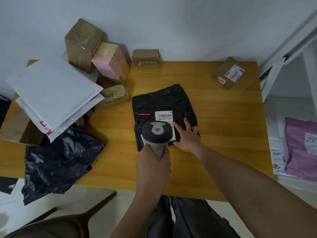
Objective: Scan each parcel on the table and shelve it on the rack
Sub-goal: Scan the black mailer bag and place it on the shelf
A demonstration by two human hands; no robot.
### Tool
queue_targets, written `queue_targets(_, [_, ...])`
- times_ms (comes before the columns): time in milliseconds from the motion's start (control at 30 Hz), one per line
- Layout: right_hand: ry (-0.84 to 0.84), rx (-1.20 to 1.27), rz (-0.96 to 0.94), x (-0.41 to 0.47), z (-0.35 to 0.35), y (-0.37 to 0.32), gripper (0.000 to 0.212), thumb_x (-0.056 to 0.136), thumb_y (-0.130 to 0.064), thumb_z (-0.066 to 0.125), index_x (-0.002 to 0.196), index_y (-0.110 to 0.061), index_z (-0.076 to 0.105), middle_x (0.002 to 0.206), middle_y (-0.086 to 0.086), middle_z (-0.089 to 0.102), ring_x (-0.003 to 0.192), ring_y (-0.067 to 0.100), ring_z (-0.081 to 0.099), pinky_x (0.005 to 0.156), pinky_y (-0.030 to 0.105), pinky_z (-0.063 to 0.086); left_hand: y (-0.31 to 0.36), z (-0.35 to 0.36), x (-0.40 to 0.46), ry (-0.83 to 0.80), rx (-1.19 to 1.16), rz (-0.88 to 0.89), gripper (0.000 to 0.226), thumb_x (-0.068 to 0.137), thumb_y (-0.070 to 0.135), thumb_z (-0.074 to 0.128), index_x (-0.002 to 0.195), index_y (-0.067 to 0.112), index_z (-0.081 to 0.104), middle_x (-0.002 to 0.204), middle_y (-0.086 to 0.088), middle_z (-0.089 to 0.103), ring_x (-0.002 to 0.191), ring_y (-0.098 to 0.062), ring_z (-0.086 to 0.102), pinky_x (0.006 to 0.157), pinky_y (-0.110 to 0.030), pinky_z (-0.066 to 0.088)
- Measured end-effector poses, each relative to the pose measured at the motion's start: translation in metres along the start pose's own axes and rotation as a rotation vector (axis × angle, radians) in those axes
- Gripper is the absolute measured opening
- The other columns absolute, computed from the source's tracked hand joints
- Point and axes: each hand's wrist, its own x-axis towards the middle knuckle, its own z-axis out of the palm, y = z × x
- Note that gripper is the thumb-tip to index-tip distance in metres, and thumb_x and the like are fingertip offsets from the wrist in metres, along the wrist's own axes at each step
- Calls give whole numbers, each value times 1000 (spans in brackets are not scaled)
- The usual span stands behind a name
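meanwhile left hand (152,166) grips the scanner (157,134) above the black parcel (163,107), right hand (187,136) fingers flat on it.

Parcel-sorting room: table (223,117) heaped with parcels (82,43), storage rack (291,48) alongside

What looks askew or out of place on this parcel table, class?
The pile at the table's left: white padded mailers lie slanted over tilted boxes, and a crumpled black plastic bag droops over the table front edge.
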Motion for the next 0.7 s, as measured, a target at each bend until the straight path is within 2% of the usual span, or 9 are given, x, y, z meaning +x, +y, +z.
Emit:
queue_targets(200, [19,-6,-13,0,2,1,87,90,-39,64,152,-45,4,161,-3,-19,144,42,0,113,54,31,0,1,0,9,7,6,27,96,30,57,78,10,55,58,-5,63,51,-19,66,43,-17,46])
queue_targets(300, [20,16,-23,1,-1,3,85,88,-49,62,152,-43,8,162,-3,-13,144,42,3,114,54,27,0,1,0,10,8,2,26,96,30,57,79,10,55,59,-6,64,51,-18,67,46,-20,49])
queue_targets(367, [114,91,-26,3,-5,4,82,86,-54,61,152,-39,15,161,0,4,142,38,14,112,53,30,0,1,1,8,5,-6,26,97,30,57,81,9,55,62,-7,64,49,-15,66,47,-21,50])
queue_targets(433, [285,193,33,5,-8,5,82,84,-52,64,150,-32,20,154,5,19,136,33,26,107,49,36,0,2,3,4,-1,-22,25,96,30,57,83,9,55,65,-8,65,48,-13,65,47,-21,50])
queue_targets(500, [357,227,164,7,-12,5,89,82,-51,69,150,-23,18,150,10,22,134,33,27,104,48,36,0,3,5,0,2,-37,24,96,32,57,86,10,55,67,-8,66,48,-13,65,49,-25,53])
queue_targets(600, [276,249,298,11,-13,2,100,76,-51,76,149,-17,17,148,13,20,135,35,25,105,49,34,1,6,6,5,-18,-58,23,96,33,58,90,11,54,70,-9,66,48,-14,66,50,-26,55])
queue_targets(700, [257,243,316,16,-14,2,95,74,-48,79,143,-13,26,144,13,27,134,34,29,103,48,35,3,9,8,6,-27,-72,26,96,32,57,88,7,54,67,-11,65,48,-16,65,50,-27,55])
